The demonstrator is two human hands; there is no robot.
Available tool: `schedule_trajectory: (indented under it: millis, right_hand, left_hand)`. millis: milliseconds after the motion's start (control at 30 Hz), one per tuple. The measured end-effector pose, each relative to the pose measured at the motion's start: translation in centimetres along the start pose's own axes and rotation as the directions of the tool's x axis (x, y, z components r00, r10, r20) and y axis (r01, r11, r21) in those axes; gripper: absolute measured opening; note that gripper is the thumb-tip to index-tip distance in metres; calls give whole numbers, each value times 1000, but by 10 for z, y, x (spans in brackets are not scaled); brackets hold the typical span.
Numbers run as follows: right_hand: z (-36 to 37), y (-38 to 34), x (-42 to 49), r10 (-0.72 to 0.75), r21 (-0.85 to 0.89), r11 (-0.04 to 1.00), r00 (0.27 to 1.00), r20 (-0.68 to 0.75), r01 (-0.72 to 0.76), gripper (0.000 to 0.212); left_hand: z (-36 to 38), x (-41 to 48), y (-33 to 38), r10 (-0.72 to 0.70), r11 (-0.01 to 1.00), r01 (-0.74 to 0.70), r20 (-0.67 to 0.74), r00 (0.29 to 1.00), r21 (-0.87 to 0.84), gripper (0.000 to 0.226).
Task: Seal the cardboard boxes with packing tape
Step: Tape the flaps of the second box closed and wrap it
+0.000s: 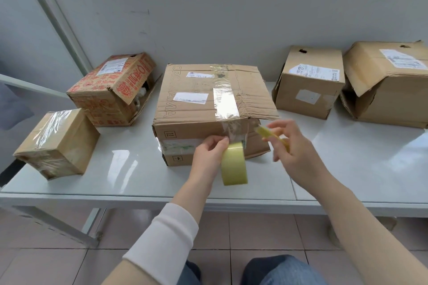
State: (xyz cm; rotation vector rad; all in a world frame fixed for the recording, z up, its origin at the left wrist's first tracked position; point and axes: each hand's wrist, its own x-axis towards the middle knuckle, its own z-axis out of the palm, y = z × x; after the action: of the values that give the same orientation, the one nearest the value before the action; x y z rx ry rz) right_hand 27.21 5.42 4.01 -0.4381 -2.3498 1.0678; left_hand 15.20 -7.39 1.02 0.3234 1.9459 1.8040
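Against the front face of the large brown cardboard box (199, 122) on the white table (129, 169), the left hand (208, 157) grips a pale yellow roll of packing tape (234, 165). Just right of that box front, the right hand (296, 148) pinches a slim yellow plastic cutter (264, 132).

Left forearm (194, 194) reaches forward from lower centre, bare from the wrist back to a white sleeve (162, 238) pushed up toward the elbow. Left hand (208, 157) palm-down, fingers curled, thumb and fingertips gripping the top of a tape roll (234, 166).

Right forearm (335, 206) bare, coming in from lower right, wrist slightly raised. Right hand (294, 148) level with the left and just beside it, fingers bent round a yellow tool (265, 131). Fingertips motion-blurred; exact grip unclear.
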Motion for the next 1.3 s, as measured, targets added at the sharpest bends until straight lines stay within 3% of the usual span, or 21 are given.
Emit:
schedule_trajectory:
  millis: [133, 267, 400, 567, 867, 1067, 1300]
  right_hand:
    - [16, -11, 9, -320, -397, 874, 947, -31, 282, 11]
    - [23, -11, 17, -435, -521, 773, 900, -21, 361, 26]
    - [25, -12, 21, -456, -564, 741, 890, -24, 365, 29]
    - [29, -14, 28, -498, -582, 707, 867, -8, 401, 11]
    - [16, -10, 27, -502, -609, 703, 863, -59, 367, 11]
    - [20, -10, 31, -547, -645, 643, 837, -9, 414, 12]
    - [22, -2, 30, -526, -597, 684, 851, -5, 419, 11]
  left_hand:
    - [1, -3, -2, 43, 999, -43, -13, 999, 9, 19]
    - [3, -4, -4, 65, 998, -65, -33, 997, -1, 20]
    - [3, -3, -4, 65, 998, -66, -45, 997, -8, 21]
    - [4, -4, -3, 65, 998, -64, -60, 996, 3, 21]
    - [4, -3, -2, 51, 999, -49, -70, 996, 23, 20]
    - [8, -4, -2, 29, 1000, -29, -94, 995, -8, 24]
    - [6, -6, -2, 58, 998, -56, -92, 994, 18, 28]
